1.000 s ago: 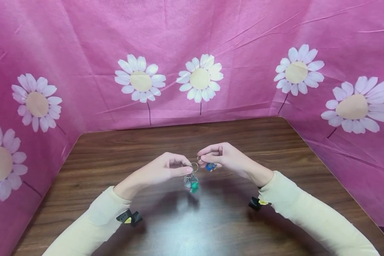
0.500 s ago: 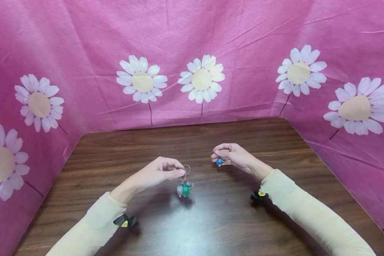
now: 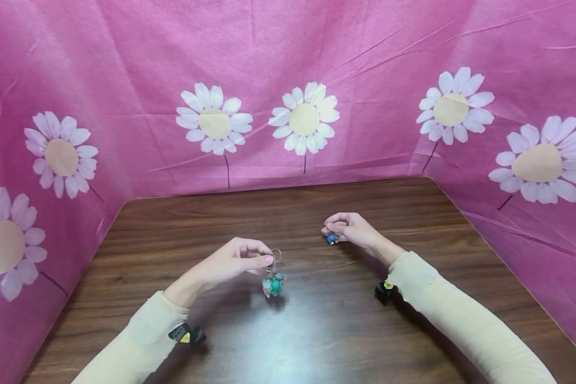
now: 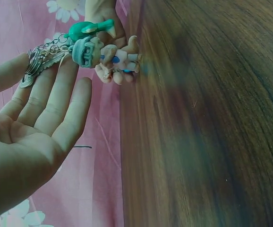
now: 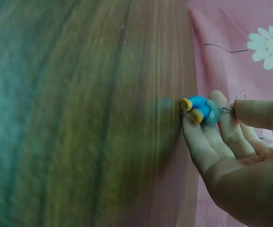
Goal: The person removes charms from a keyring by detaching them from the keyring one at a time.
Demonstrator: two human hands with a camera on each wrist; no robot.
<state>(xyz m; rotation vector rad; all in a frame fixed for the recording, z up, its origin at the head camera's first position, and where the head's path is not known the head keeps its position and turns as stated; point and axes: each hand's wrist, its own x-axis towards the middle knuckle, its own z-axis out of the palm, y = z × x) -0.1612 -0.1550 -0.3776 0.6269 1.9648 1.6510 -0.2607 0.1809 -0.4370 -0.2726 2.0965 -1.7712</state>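
Observation:
My left hand (image 3: 235,260) pinches a bunch of keyrings above the table, thumb against fingers. Metal keys (image 4: 38,65) and small chains show at its fingertips in the left wrist view. From the bunch hang a green figure charm (image 4: 90,29) and a pale doll charm (image 4: 113,57) with a light blue-green cap. A large ring (image 3: 277,255) stands out past the thumb. Farther right and back, my right hand (image 3: 352,229) pinches the ring (image 5: 240,96) of a single keychain. Its blue figure charm (image 5: 199,108) with yellow feet dangles on a short chain in front of the fingers.
The dark wood-grain table (image 3: 230,341) reflects a bright light at its front middle. A pink cloth (image 3: 365,48) printed with white daisies stands around the back and sides. Black devices (image 3: 199,336) are strapped at both wrists.
The hands have moved apart from nearly touching. The right hand has gone right with the blue charm keychain; the left has drawn slightly left and down with the other charms.

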